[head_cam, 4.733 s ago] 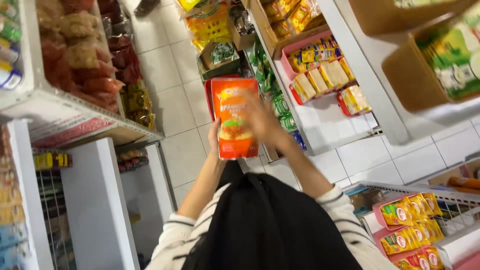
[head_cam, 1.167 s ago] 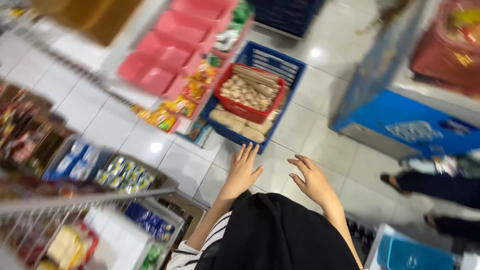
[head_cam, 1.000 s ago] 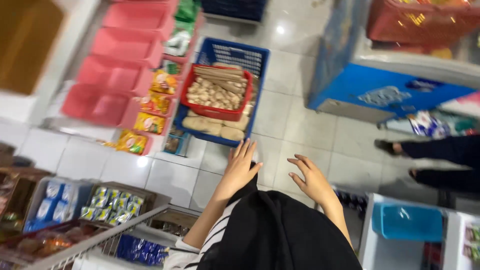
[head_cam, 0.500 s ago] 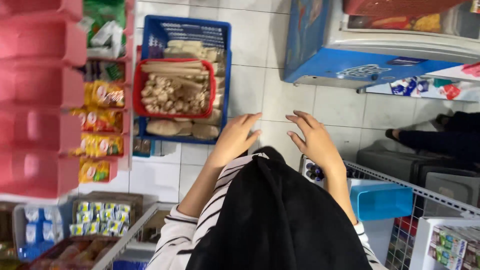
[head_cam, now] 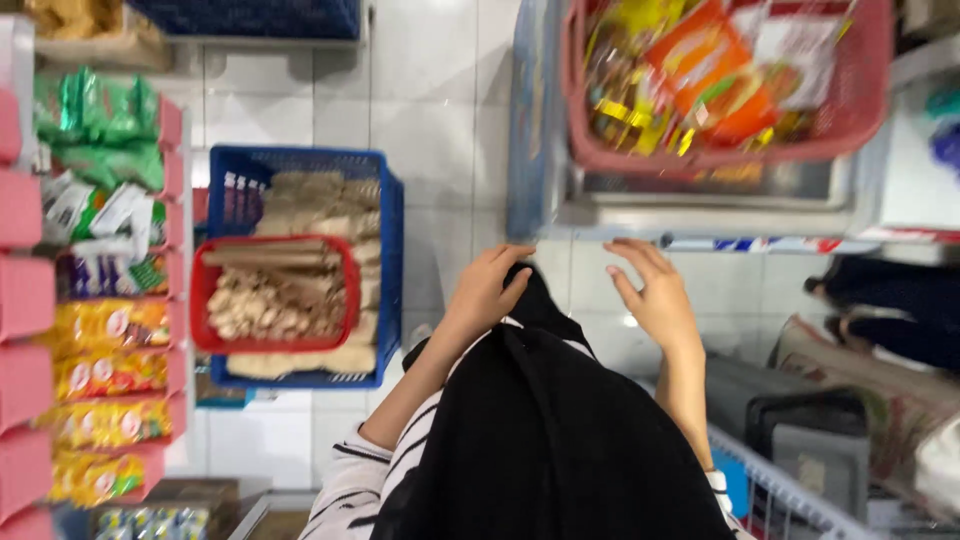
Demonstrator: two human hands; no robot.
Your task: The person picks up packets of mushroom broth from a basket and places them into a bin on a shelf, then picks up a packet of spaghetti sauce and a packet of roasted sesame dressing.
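Note:
My left hand (head_cam: 487,293) hangs in front of me with its fingers curled loosely, touching the black cloth (head_cam: 545,430) that drapes down my chest. My right hand (head_cam: 650,290) is raised beside it, palm turned inward, fingers apart and holding nothing. Both arms wear black-and-white striped sleeves. Beyond the right hand stands a chest freezer (head_cam: 640,205) with a red basket (head_cam: 725,85) of snack packets on top. Below and left of my left hand, a blue crate (head_cam: 385,260) on the white tiled floor holds a smaller red basket (head_cam: 275,345) of pale crackers.
Pink shelf bins (head_cam: 25,300) with yellow, green and white snack packets line the left side. A white wire rack (head_cam: 790,500) and grey containers stand at the lower right. Another person's dark legs (head_cam: 890,300) are at the right edge. A second blue crate (head_cam: 250,18) lies at the top.
The orange packet held up in both hands several seconds ago is gone from them. My view has swung round over the floor; the freezer and its red basket have come closer.

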